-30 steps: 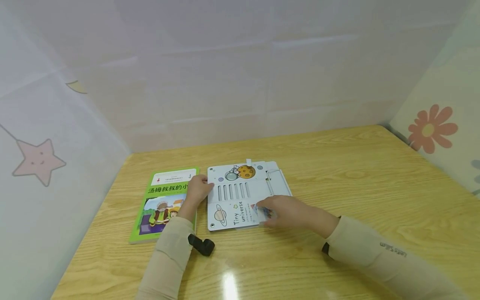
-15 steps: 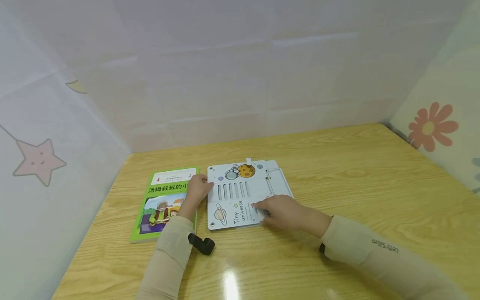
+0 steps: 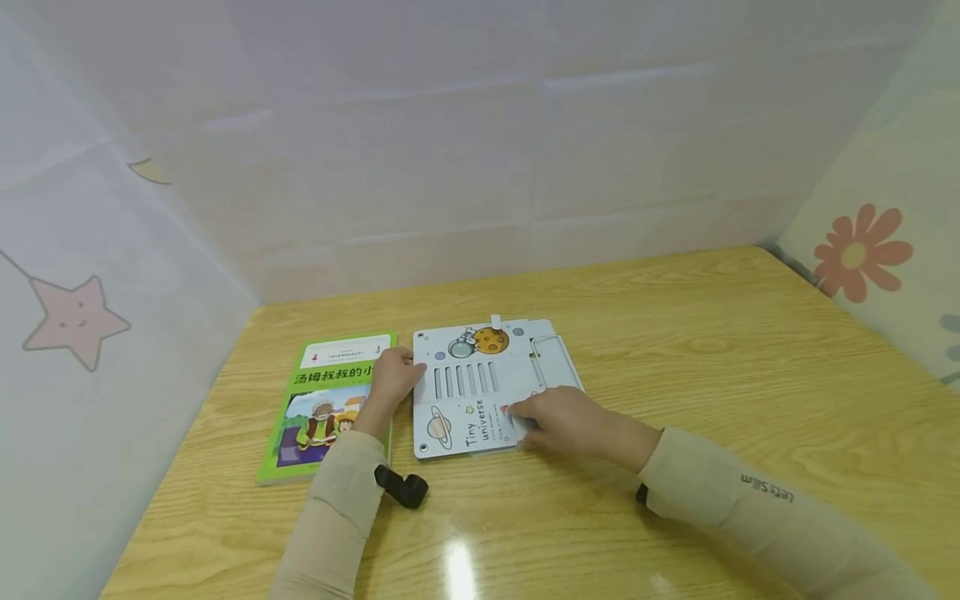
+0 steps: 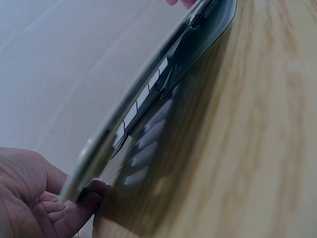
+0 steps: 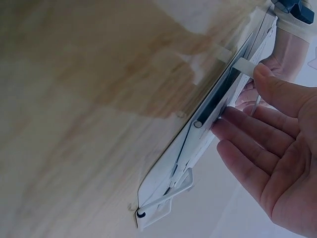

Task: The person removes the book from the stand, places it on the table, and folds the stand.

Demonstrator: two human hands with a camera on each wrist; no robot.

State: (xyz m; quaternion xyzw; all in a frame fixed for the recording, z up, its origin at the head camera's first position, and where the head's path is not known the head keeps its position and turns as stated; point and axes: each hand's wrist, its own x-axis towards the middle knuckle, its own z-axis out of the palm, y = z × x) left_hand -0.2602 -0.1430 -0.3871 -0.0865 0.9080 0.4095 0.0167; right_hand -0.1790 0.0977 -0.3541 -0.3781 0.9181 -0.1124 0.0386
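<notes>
A white folding book stand (image 3: 517, 382) with space drawings and "Tiny universe" lettering lies folded on the table in the head view. My left hand (image 3: 393, 382) grips its left edge, and in the left wrist view the fingers (image 4: 74, 218) curl beneath the board. My right hand (image 3: 572, 423) is at its near right part. In the right wrist view, the right thumb pinches a small white page clip (image 5: 243, 67) at the stand's edge, with the other fingers along the board's face. A wire support (image 5: 166, 198) sticks out at one end.
A green picture book (image 3: 330, 429) lies left of the stand, partly under my left forearm. The wooden table (image 3: 712, 350) ends at a pale wall sheet at the back. A black wrist mount (image 3: 402, 486) sits on the left sleeve.
My right fingers have closed in slightly, and the shiny patch seen between them a second ago is now mostly covered. The left hand keeps its hold on the stand's left edge.
</notes>
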